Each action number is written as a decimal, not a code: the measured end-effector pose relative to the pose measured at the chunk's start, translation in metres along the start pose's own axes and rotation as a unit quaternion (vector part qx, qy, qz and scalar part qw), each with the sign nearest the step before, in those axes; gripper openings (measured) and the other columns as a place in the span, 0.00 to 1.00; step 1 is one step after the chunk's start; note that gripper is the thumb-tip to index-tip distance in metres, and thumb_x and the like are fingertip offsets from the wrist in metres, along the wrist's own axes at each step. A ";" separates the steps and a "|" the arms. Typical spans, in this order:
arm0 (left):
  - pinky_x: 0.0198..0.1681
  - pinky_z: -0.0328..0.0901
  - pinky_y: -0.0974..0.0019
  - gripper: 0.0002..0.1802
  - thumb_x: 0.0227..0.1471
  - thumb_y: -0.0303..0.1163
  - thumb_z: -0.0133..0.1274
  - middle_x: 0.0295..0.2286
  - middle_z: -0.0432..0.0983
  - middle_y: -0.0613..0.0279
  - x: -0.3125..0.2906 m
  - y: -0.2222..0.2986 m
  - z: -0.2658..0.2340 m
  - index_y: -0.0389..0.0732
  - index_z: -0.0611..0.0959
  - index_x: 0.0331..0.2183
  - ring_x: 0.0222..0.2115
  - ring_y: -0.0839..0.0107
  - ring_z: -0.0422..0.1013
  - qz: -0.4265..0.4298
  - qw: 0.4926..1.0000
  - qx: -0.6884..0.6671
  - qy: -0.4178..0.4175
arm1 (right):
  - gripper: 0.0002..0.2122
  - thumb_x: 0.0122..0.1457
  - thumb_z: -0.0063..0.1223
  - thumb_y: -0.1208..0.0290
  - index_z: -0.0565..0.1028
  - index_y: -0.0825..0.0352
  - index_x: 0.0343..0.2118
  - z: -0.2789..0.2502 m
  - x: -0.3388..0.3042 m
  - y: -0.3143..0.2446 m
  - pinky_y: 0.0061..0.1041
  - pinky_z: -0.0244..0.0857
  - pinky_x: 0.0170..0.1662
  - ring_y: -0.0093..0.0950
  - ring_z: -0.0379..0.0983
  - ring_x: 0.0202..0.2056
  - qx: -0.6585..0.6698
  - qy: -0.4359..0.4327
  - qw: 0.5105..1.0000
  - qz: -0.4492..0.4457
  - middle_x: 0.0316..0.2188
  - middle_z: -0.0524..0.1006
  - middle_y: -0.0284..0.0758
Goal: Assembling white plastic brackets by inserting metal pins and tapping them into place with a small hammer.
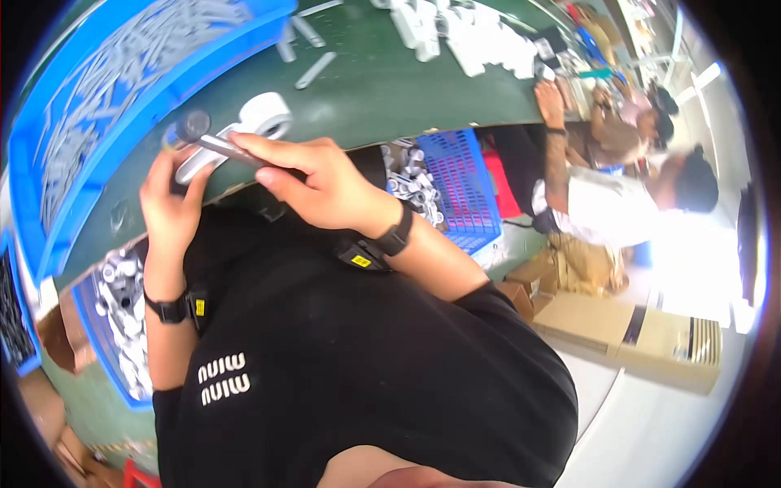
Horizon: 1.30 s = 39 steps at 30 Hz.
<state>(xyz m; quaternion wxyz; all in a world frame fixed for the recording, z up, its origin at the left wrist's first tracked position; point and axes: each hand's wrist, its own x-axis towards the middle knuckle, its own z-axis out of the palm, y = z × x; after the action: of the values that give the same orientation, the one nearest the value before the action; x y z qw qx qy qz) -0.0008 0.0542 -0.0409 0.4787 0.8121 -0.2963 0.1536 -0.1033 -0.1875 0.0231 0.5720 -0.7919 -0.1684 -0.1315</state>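
My right hand (329,183) is closed round the grey handle of a small hammer (232,151). The hammer's round dark head (194,126) is over the fingers of my left hand (172,195). Those left fingers pinch the narrow arm of a white plastic part (264,112), which has a thick ring at its far end. The ring lies over the green table (390,102). The hammer handle crosses in front of the part's arm, so I cannot tell whether they touch.
A blue tray (102,159) of grey strips stands at the left. White parts (472,37) are piled at the back. Below the table edge are a blue basket (464,183) and a blue bin (110,342), both with white parts. A co-worker's hand (551,104) rests on the table at right.
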 end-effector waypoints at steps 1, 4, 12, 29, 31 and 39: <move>0.46 0.74 0.60 0.15 0.55 0.22 0.69 0.38 0.83 0.53 0.004 0.010 -0.003 0.36 0.88 0.46 0.39 0.57 0.81 0.040 0.999 0.029 -0.022 | 0.21 0.71 0.56 0.77 0.77 0.64 0.66 -0.005 0.001 -0.001 0.23 0.72 0.37 0.20 0.75 0.29 0.057 -0.003 0.998 0.029 0.37 0.86 0.35; 0.46 0.74 0.60 0.13 0.57 0.22 0.67 0.40 0.82 0.51 -0.002 0.023 -0.011 0.34 0.88 0.45 0.40 0.54 0.81 0.033 0.998 0.047 -0.035 | 0.21 0.73 0.56 0.73 0.75 0.65 0.68 -0.017 0.013 0.035 0.20 0.70 0.37 0.14 0.70 0.31 0.060 0.084 0.995 -0.013 0.33 0.80 0.25; 0.41 0.70 0.70 0.14 0.62 0.34 0.62 0.34 0.83 0.60 -0.063 -0.016 -0.178 0.31 0.87 0.42 0.37 0.73 0.77 -0.337 0.891 -0.190 -0.239 | 0.24 0.74 0.55 0.67 0.69 0.58 0.72 -0.071 0.000 0.065 0.16 0.53 0.21 0.13 0.59 0.20 0.168 0.169 0.937 0.257 0.23 0.68 0.21; 0.59 0.70 0.47 0.23 0.61 0.37 0.64 0.54 0.82 0.42 -0.209 -0.146 -0.189 0.42 0.85 0.56 0.55 0.43 0.78 -0.460 0.853 0.207 -0.130 | 0.29 0.74 0.48 0.75 0.59 0.62 0.77 -0.059 0.005 0.058 0.17 0.55 0.21 0.14 0.60 0.18 0.132 0.121 0.954 0.239 0.24 0.68 0.26; 0.53 0.74 0.57 0.16 0.66 0.35 0.59 0.42 0.88 0.50 -0.182 -0.119 -0.181 0.38 0.87 0.51 0.45 0.60 0.83 -0.441 0.850 0.087 -0.274 | 0.29 0.74 0.49 0.77 0.59 0.63 0.77 -0.056 0.005 0.058 0.17 0.57 0.21 0.14 0.59 0.18 0.147 0.127 0.954 0.229 0.23 0.67 0.24; 0.61 0.70 0.33 0.40 0.78 0.53 0.35 0.55 0.72 0.15 -0.028 0.125 -0.145 0.19 0.75 0.59 0.57 0.30 0.75 0.067 0.690 -0.674 -0.254 | 0.28 0.73 0.51 0.77 0.63 0.64 0.75 -0.044 0.010 0.058 0.17 0.57 0.20 0.14 0.61 0.18 0.122 0.105 0.962 0.220 0.22 0.69 0.25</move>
<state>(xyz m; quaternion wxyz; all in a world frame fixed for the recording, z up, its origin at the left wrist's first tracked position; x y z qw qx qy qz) -0.0963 0.1435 0.1020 0.7924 0.2567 -0.4843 -0.2677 -0.0711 -0.2449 -0.0092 0.6937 -0.7153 0.0566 -0.0631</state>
